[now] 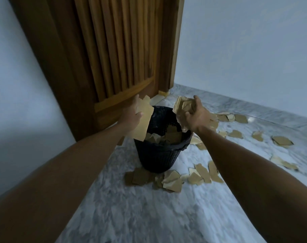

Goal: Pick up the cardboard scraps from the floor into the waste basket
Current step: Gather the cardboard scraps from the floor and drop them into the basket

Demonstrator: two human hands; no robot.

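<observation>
- Cardboard scraps [172, 180] lie scattered on the marble floor [131, 207]: one cluster touching the foot of the waste basket [158, 155] at its 6 o'clock, more trailing off toward 3 o'clock along the wall.
- Waste basket: black, mesh-sided, lined with a dark bag, upright near the wooden door [105, 58]. Scraps already sit inside, visible below the rim, so the job reads as partly done.
- Left hand [131, 116], at the basket's 10 o'clock, fingers curled round a large flat sheet [144, 120]. The sheet tilts with its lower corner over the rim, likely angled that way so it slides in rather than catching across the opening.
- Right hand [196, 116], at the basket's 2 o'clock, clenched on a crumpled bundle [182, 106] of several pieces. The bundle hangs over the rim; bunching them probably lets one trip carry more.
- Both loads are over or at the mouth, not yet released; my guess is that dropping them is the step in hand.
- Risk, as I judge it: the flat sheet is broad against the opening and could hang on the rim or tip outward onto the floor.
- Plenty left on the floor, both by the basket's foot and out toward 3 o'clock.
</observation>
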